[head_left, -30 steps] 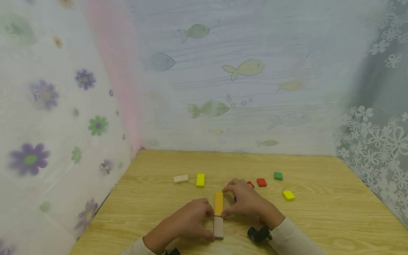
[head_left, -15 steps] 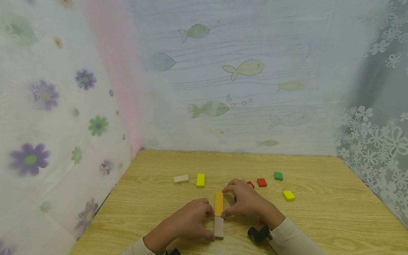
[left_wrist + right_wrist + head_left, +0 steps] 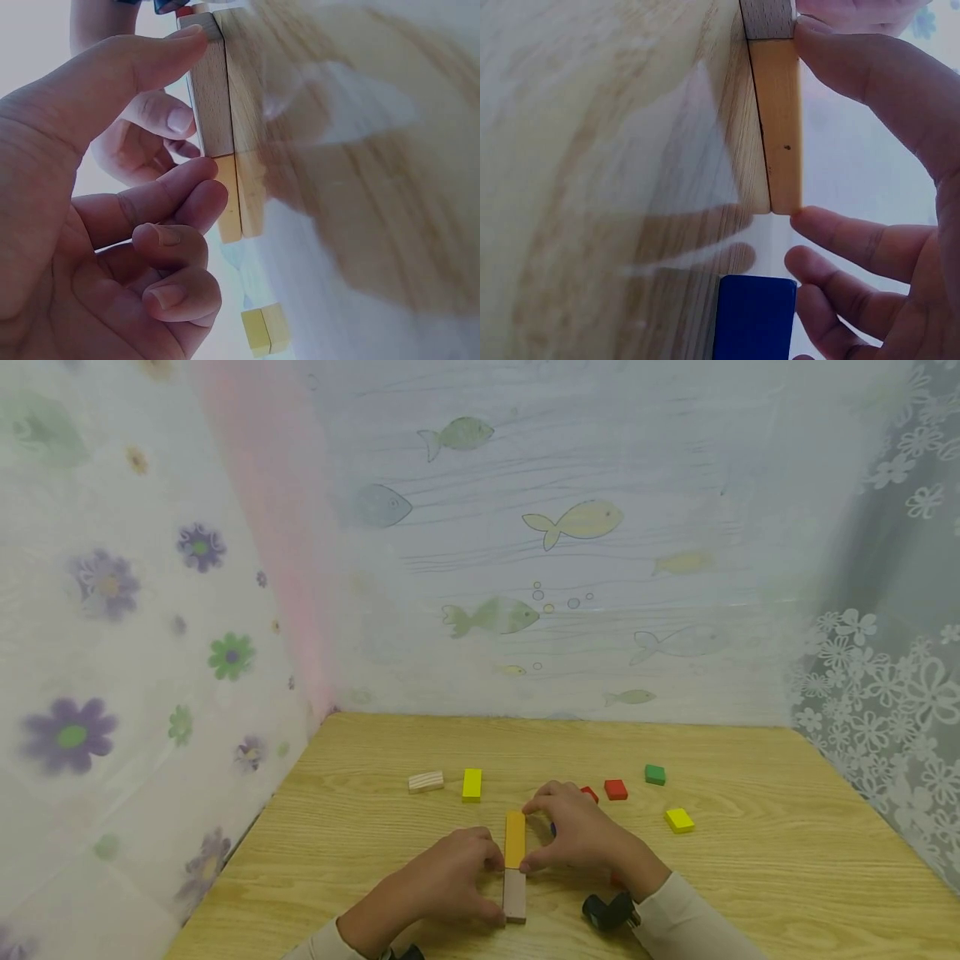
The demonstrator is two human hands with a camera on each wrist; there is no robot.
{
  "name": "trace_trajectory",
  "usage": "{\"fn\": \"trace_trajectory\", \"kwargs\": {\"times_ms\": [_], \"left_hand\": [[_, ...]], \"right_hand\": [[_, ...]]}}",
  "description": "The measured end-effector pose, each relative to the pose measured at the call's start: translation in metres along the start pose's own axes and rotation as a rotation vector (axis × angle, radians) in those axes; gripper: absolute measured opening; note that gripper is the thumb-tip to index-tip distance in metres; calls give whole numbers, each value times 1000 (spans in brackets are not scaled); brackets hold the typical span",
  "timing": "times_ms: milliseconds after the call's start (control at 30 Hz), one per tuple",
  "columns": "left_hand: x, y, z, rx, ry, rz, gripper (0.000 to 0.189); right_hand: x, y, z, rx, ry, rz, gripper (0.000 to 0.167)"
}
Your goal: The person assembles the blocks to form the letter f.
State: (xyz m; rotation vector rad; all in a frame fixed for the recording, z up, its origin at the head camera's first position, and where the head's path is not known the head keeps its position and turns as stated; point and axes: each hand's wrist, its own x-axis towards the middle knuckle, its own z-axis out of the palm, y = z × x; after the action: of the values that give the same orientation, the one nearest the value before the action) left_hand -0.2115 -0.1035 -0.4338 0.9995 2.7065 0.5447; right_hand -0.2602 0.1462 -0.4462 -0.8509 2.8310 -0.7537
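An orange block [image 3: 515,839] and a plain wooden block [image 3: 514,896] lie end to end in one line on the table, the orange one farther away. My left hand [image 3: 453,877] holds the plain block lengthwise, thumb at its near end and index finger by the joint. From the other side, my right hand [image 3: 573,831] spans the orange block, with the thumb at the joint and the index fingertip at the far end. A blue block [image 3: 756,319] stands below the right hand's curled fingers in the right wrist view, mostly hidden in the head view.
Behind the hands lie a striped wooden block [image 3: 426,782] and a yellow block [image 3: 472,785]. Farther right are a red block [image 3: 616,790], a green block [image 3: 655,774] and another yellow block [image 3: 679,820]. More red pieces show partly behind the right hand. Patterned curtains [image 3: 570,610] border the table.
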Motion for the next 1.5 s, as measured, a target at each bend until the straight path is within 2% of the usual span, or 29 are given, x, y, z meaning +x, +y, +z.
{"fn": "trace_trajectory", "kwargs": {"times_ms": [367,767,1033,1200,1500], "left_hand": [[1,1,-1,-5,-1,4,50],[1,1,-1,-4,-10,1,50],[0,0,-4,18,-1,17,55],[1,-6,-8,2,28,-7,54],[15,-27,-14,-74,94,-56,48]], "right_hand": [[-1,-4,0,-35,20,7,77],[0,-7,2,84,-34,108,79],[-1,-9,2,182,-59,127,75],[0,-11,2,188,-65,134,75],[1,-11,2,180,-68,151,75]]}}
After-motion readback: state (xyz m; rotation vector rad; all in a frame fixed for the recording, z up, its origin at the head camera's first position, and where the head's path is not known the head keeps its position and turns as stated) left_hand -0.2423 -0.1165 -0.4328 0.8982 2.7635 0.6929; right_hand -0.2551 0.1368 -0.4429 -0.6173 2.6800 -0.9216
